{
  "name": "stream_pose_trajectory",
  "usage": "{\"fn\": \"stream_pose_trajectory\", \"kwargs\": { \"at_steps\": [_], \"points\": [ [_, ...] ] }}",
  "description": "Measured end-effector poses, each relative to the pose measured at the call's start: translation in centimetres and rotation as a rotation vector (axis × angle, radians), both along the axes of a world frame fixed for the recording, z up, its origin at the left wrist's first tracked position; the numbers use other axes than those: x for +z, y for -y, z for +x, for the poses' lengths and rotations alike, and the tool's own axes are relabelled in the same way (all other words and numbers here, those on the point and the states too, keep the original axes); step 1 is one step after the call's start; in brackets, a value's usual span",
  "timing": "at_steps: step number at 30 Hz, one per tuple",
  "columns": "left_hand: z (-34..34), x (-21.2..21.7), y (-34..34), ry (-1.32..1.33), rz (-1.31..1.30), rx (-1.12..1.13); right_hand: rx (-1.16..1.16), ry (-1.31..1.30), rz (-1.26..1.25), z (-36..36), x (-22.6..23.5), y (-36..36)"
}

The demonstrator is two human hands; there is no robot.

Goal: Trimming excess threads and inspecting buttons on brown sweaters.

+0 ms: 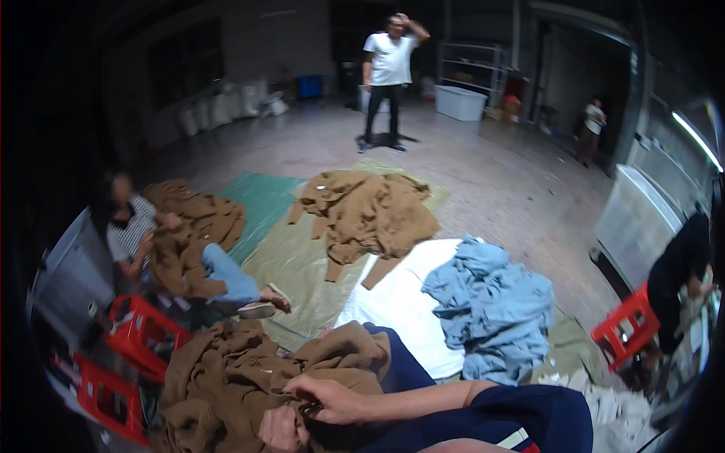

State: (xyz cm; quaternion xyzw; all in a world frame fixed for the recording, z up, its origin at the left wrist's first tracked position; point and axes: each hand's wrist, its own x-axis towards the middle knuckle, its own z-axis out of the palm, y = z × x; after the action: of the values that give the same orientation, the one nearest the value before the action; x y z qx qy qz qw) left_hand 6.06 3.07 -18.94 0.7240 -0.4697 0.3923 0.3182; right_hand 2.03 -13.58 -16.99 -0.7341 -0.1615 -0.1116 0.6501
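Both hands, left hand and right hand, pinch closed on the brown garment at six o'clock, apparently mid-sorting; next likely needs a firmer regrip.

Brown garment, crumpled (in lap), pinched by both hands

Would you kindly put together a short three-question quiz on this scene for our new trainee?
1. True or false: both hands rest on the brown cloth heap in the person's lap.
2. Which colour is the pile lying on the white sheet? A) red B) light blue C) black
3. What do the right hand and left hand pinch between their fingers?

Key: 1 true; 2 B; 3 a fold of the brown cloth.
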Motion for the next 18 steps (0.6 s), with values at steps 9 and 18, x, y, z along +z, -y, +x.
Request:
{"fn": "stream_pose_trajectory", "kwargs": {
  "at_steps": [9,18],
  "points": [
    [-1.5,-2.5,-3.5,-0.948,-0.256,0.188,0.359,-0.166,-0.528,-0.2,-1.6,2.0],
    [2.3,-9.3,-8.9,-1.262,-0.446,0.258,0.599,-0.24,-0.524,0.5,-4.4,0.5]
  ]
}}
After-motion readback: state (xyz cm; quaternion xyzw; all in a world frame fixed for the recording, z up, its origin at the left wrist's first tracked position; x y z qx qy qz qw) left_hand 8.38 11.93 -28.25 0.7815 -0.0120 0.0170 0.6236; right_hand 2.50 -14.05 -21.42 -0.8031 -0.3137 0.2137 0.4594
